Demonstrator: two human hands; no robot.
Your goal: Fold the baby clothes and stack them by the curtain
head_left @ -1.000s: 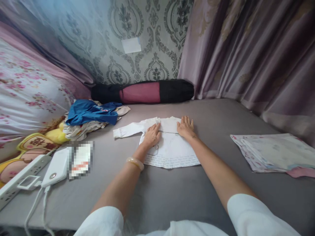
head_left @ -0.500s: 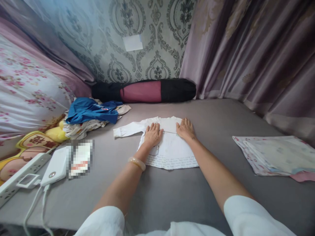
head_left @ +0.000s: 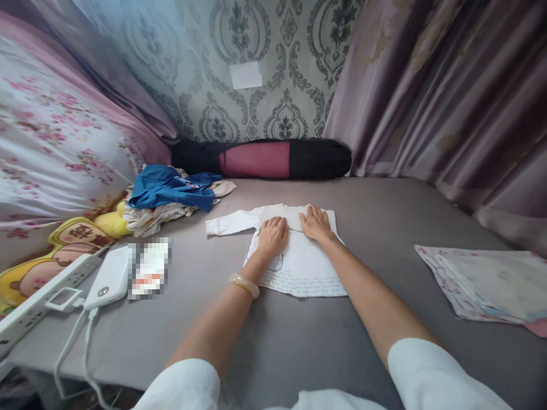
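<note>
A small white long-sleeved shirt (head_left: 305, 267) lies flat on the grey surface, with rows of faint print along its hem. Its left sleeve stretches out to the side, while the right sleeve lies folded across the chest. My left hand (head_left: 273, 234) rests flat on the middle of the shirt, palm down. On the upper right part, my right hand (head_left: 316, 222) presses down near the shoulder, fingers stretched out. Both hands are open and grip nothing. A pale bangle (head_left: 243, 286) circles my left wrist.
At the left is a heap of clothes with a blue garment (head_left: 171, 191) on top. Nearer stand a white power bank (head_left: 109, 279) with cables and a power strip (head_left: 47, 296). Folded cloths (head_left: 491, 285) lie at the right. A black and pink long bag (head_left: 256, 159) lies along the wall.
My right hand has moved slightly inward over the folded sleeve, and my left hand has shifted a little on the shirt. The view has turned slightly left.
</note>
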